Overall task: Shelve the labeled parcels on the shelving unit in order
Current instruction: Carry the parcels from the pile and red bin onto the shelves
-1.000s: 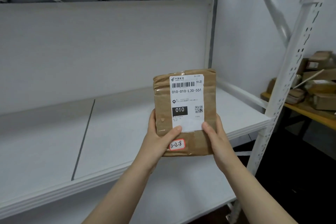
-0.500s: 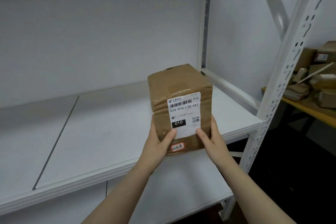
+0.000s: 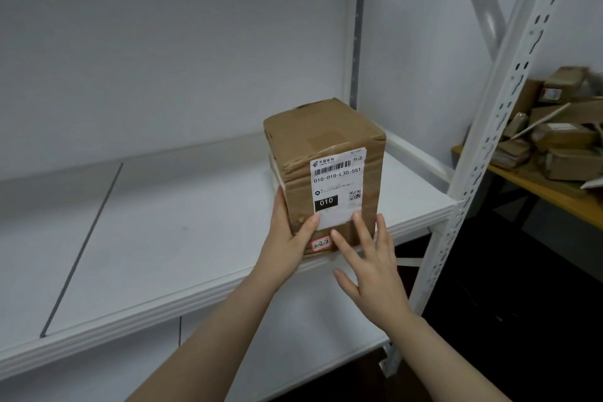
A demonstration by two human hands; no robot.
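A brown cardboard parcel (image 3: 326, 147) stands upright on the white shelf board (image 3: 182, 228), near the board's right front corner. Its white label reads 010-010-L30-551 with a black "010" box, and a small red-edged sticker below reads 3-28. My left hand (image 3: 287, 245) grips the parcel's lower left corner, thumb on the front face. My right hand (image 3: 368, 258) has its fingers spread and straight, fingertips touching the lower front face near the label.
The white perforated upright (image 3: 483, 147) of the shelving unit stands right of the parcel. A lower shelf board (image 3: 293, 352) lies beneath. A wooden table (image 3: 538, 192) at the right carries several more cardboard parcels (image 3: 567, 140).
The parcel went from held up in both hands to standing on the shelf. My right hand let go of its side and now lies open against the front.
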